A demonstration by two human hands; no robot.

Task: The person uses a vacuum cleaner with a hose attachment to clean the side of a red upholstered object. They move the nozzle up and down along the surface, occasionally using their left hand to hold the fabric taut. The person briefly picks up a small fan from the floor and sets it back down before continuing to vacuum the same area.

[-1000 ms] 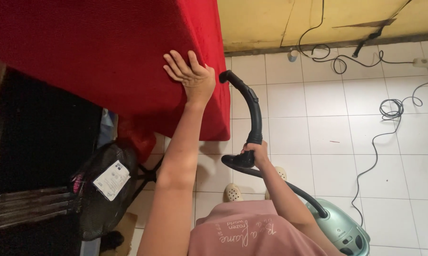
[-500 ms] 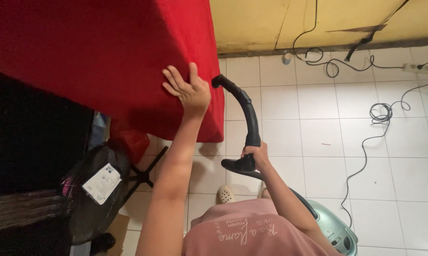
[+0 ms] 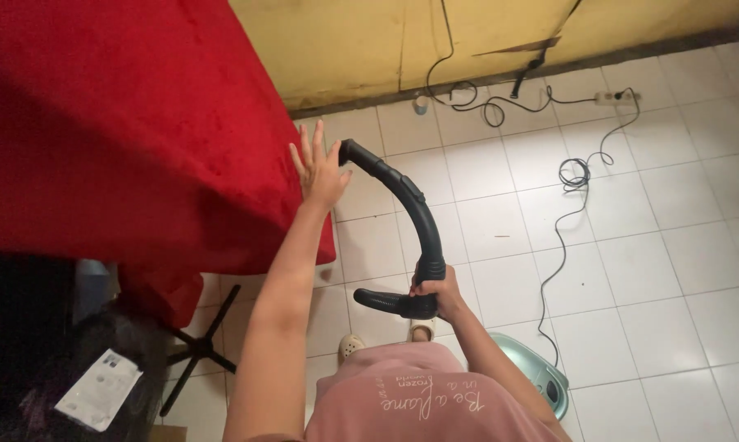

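Observation:
My left hand (image 3: 318,168) is spread flat, fingers apart, at the right edge of a red cloth (image 3: 124,139) that drapes a raised surface. My right hand (image 3: 440,288) grips the black curved handle of a vacuum hose (image 3: 410,209). The hose's open end points toward the cloth edge, just right of my left hand. The pale green vacuum body (image 3: 537,372) sits on the floor behind my right arm, partly hidden by it.
White floor tiles (image 3: 648,270) stretch to a yellow wall (image 3: 361,41). Black cables (image 3: 578,172) and a power strip (image 3: 615,96) lie near the wall. A black fan with a paper label (image 3: 99,389) and its cross base (image 3: 197,348) stand lower left under the cloth.
The view has swung left and back. My left hand has slid from on top of the cloth to its right edge. The hose end has stayed close beside that hand.

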